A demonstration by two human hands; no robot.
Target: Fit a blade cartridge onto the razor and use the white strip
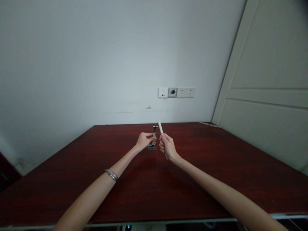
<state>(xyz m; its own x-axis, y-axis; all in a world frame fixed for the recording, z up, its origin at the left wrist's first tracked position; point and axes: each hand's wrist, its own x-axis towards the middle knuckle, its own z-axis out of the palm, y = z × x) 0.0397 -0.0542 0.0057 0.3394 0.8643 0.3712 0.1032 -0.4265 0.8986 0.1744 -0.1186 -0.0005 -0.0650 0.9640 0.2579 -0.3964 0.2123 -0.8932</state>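
My left hand (143,140) pinches a slim upright razor-like tool (154,134) with a grey handle and a black neck. Its T-shaped head points up, and its exact kind is too small to tell. Below it is a small, clear greenish box-like base (151,148); whether the two are joined I cannot tell. My right hand (168,147) is wrapped around a long white stick (160,127), tilted with its upper end leaning left toward the tool. A small gap separates the stick from the tool's head. The stick's middle is hidden by my fingers, and its lower end shows beneath them.
Both forearms reach over a dark red wooden table (96,166). A pale wall (108,64) with socket plates (186,92) rises behind it. To the right stands a white panelled door (269,93). A flat strip (209,124) lies at the table's far right edge.
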